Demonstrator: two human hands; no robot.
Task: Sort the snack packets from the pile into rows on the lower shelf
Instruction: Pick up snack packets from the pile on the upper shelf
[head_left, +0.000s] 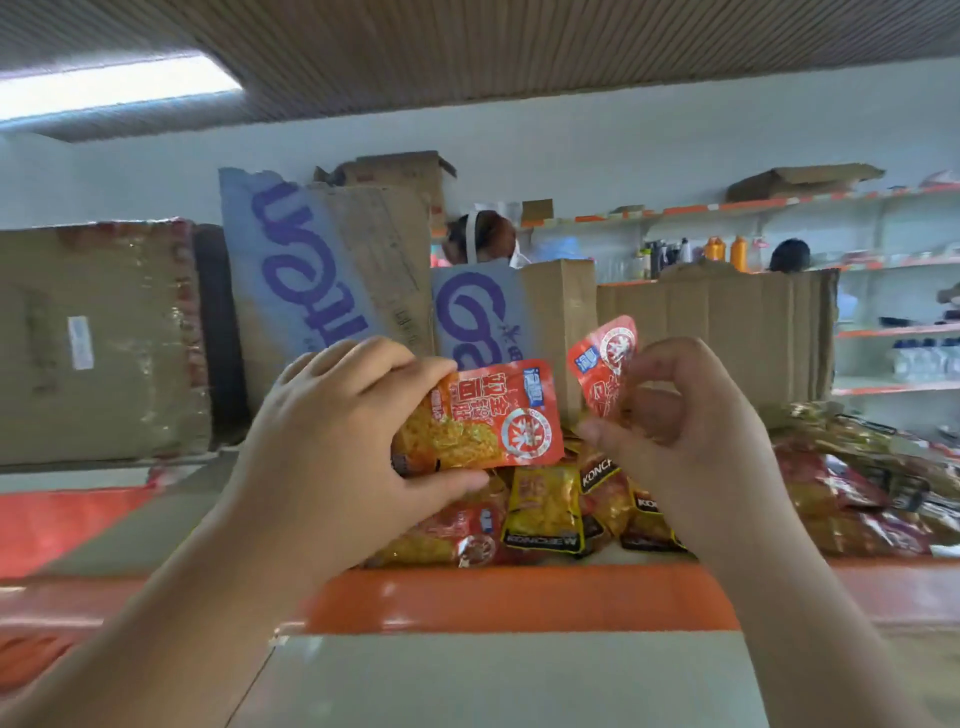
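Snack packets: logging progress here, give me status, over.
Left hand grips a red packet. Right hand pinches a second red packet. Pile lies below on the shelf, unsorted. Cardboard boxes stand behind, none blocking.

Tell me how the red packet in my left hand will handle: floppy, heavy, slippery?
Probably light: the left hand holds the red packet by one end. Likely fairly stiff, since its free end juts out without drooping. Its glossy film may be slippery.

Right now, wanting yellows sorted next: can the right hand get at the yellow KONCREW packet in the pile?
Probably yes: the yellow KONCREW packet lies uncovered just below the right hand, though that hand holds a red packet.
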